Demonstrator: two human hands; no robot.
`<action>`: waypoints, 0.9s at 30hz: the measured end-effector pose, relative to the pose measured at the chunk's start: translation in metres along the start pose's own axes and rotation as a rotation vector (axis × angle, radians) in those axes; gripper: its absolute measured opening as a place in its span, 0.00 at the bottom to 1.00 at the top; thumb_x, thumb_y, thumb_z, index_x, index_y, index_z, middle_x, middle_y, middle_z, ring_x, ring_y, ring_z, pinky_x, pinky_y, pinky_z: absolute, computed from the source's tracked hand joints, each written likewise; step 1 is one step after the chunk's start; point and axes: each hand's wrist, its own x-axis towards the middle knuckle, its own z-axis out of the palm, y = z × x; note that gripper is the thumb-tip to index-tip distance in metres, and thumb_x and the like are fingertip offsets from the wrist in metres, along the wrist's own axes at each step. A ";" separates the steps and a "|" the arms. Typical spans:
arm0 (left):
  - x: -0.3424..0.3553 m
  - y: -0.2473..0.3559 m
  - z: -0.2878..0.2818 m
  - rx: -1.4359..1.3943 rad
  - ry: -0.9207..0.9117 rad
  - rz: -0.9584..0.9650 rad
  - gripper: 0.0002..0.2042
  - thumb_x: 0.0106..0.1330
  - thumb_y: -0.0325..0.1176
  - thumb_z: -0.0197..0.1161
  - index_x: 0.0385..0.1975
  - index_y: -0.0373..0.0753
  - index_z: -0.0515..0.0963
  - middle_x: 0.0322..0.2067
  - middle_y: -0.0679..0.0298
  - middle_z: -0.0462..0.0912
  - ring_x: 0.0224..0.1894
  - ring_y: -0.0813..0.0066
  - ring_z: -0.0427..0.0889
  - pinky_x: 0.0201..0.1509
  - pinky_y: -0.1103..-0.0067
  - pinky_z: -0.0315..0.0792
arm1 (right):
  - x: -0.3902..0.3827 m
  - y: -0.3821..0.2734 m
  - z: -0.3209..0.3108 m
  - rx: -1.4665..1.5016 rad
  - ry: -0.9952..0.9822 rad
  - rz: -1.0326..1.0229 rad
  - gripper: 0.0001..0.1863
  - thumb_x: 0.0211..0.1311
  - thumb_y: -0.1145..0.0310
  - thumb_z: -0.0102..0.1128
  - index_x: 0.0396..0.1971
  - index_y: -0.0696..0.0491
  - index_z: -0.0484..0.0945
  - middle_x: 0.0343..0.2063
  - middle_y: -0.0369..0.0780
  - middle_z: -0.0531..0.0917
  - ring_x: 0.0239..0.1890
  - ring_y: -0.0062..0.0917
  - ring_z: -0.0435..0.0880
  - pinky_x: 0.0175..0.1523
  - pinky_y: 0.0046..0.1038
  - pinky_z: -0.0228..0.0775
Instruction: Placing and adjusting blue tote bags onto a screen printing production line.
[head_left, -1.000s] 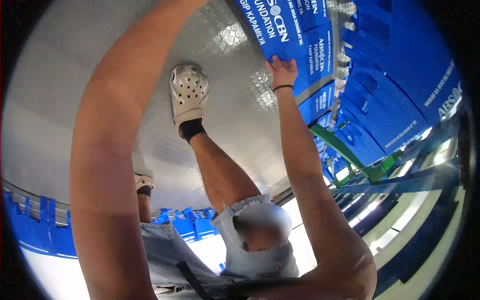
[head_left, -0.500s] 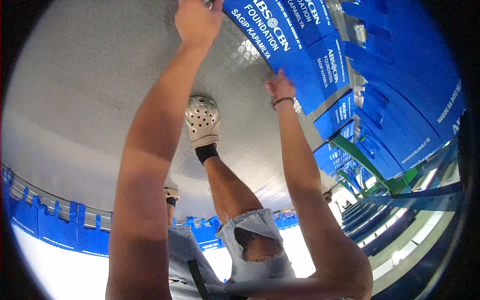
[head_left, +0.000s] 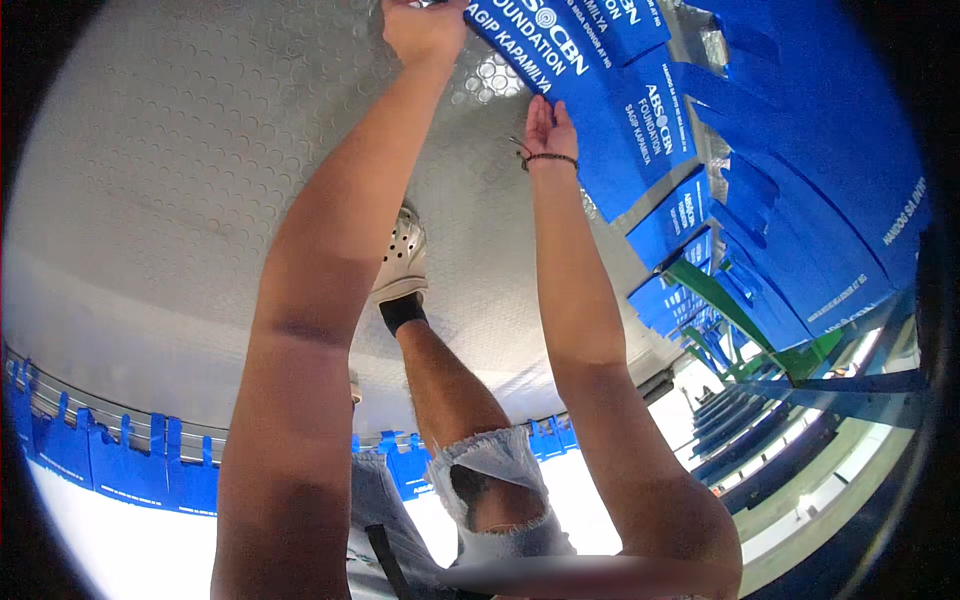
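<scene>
A large blue bag with white printing slants across the upper middle of the view. At the top edge my left hand is closed beside the bag's corner. Its fingertips are cut off by the picture's edge, and a small shiny bit shows there; what it grips cannot be made out. My right hand, with a dark bracelet at the wrist, reaches up to the bag's lower edge. Its fingers are stretched upward, at or very near that edge, palm partly showing.
More blue bags hang in rows at the right, by a green metal frame. Dark steps or benches recede below them. Blue bags line a rail at the lower left. My clog stands on the grey studded floor.
My left hand has shifted slightly right in the view. The right hand has moved up and left to the bag's lower edge, its fingers now pointing upward.
</scene>
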 end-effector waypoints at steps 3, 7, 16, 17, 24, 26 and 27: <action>0.032 -0.022 -0.017 0.014 -0.010 0.123 0.20 0.47 0.36 0.73 0.35 0.32 0.72 0.30 0.57 0.80 0.32 0.68 0.79 0.38 0.74 0.73 | -0.030 0.022 0.026 -0.017 0.010 0.136 0.14 0.65 0.66 0.53 0.43 0.61 0.69 0.40 0.44 0.77 0.42 0.33 0.80 0.50 0.29 0.78; 0.005 -0.021 -0.041 -0.198 -0.072 0.004 0.25 0.43 0.40 0.75 0.35 0.33 0.71 0.29 0.58 0.80 0.33 0.68 0.79 0.41 0.73 0.73 | -0.037 0.005 -0.018 -0.253 -0.088 0.090 0.13 0.64 0.65 0.54 0.42 0.58 0.72 0.36 0.41 0.80 0.41 0.31 0.80 0.50 0.27 0.76; 0.157 0.060 -0.127 -0.593 -0.136 -0.131 0.10 0.57 0.31 0.64 0.33 0.32 0.74 0.29 0.61 0.80 0.29 0.70 0.79 0.30 0.75 0.73 | -0.095 0.013 -0.069 -0.524 -0.288 0.254 0.07 0.61 0.72 0.55 0.38 0.56 0.73 0.38 0.42 0.80 0.44 0.31 0.80 0.50 0.31 0.76; 0.168 0.061 -0.129 -0.587 -0.129 -0.120 0.10 0.57 0.31 0.64 0.33 0.32 0.74 0.29 0.61 0.80 0.29 0.70 0.79 0.30 0.75 0.73 | -0.102 0.018 -0.067 -0.518 -0.298 0.264 0.07 0.61 0.72 0.55 0.38 0.56 0.73 0.38 0.42 0.80 0.44 0.31 0.80 0.50 0.31 0.76; 0.192 0.059 -0.133 -0.891 -0.368 -0.300 0.09 0.64 0.32 0.55 0.34 0.31 0.75 0.28 0.61 0.79 0.28 0.70 0.80 0.28 0.76 0.73 | -0.099 0.001 -0.064 -0.475 -0.261 0.257 0.05 0.60 0.74 0.56 0.36 0.55 0.72 0.39 0.43 0.79 0.44 0.34 0.79 0.51 0.34 0.75; 0.191 0.058 -0.122 -1.077 -0.639 -0.424 0.10 0.64 0.32 0.55 0.33 0.31 0.75 0.29 0.61 0.79 0.29 0.69 0.80 0.29 0.75 0.74 | -0.085 -0.009 -0.075 -0.480 -0.209 0.227 0.05 0.60 0.74 0.56 0.36 0.55 0.72 0.38 0.43 0.79 0.43 0.35 0.79 0.52 0.35 0.75; 0.188 0.062 -0.107 -0.926 -0.386 -0.296 0.10 0.64 0.33 0.54 0.34 0.31 0.75 0.29 0.60 0.79 0.29 0.69 0.81 0.30 0.75 0.75 | -0.073 -0.014 -0.082 -0.393 -0.169 0.224 0.07 0.60 0.73 0.56 0.37 0.57 0.72 0.40 0.45 0.80 0.43 0.36 0.80 0.51 0.36 0.76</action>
